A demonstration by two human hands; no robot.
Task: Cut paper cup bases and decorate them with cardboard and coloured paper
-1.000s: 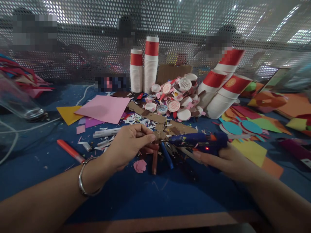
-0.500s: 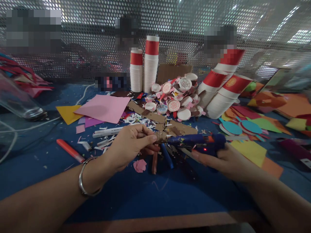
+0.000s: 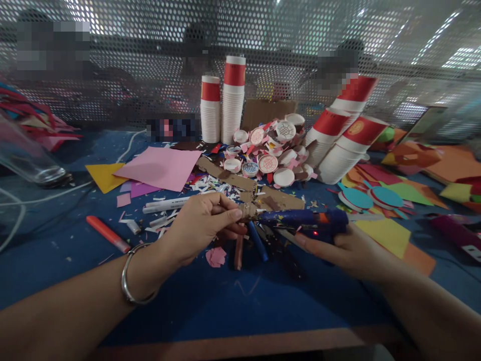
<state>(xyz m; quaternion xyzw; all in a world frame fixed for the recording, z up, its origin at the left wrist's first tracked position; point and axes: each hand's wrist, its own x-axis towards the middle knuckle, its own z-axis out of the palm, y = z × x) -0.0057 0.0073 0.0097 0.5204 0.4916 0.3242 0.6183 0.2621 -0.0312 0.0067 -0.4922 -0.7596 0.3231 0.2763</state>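
Note:
My left hand (image 3: 210, 220), with a silver bangle at its wrist, pinches a small brownish piece (image 3: 247, 212) between thumb and fingers. My right hand (image 3: 338, 245) is wrapped round a dark blue glue gun (image 3: 300, 220) with a small red light lit on its side. The gun lies level and points left, its tip at the brownish piece; whether they touch is hard to tell. Under the hands are a blue marker (image 3: 258, 241), a brown marker (image 3: 238, 252) and a crumpled pink scrap (image 3: 216, 256).
Behind stand stacks of paper cups (image 3: 233, 105) beside a heap of cut cup bottoms (image 3: 268, 163). Pink paper (image 3: 160, 165), a red marker (image 3: 107, 233) and a clear bottle (image 3: 33, 160) lie left. Right are teal round pieces (image 3: 355, 198), yellow paper (image 3: 387, 235) and a purple object (image 3: 456, 235).

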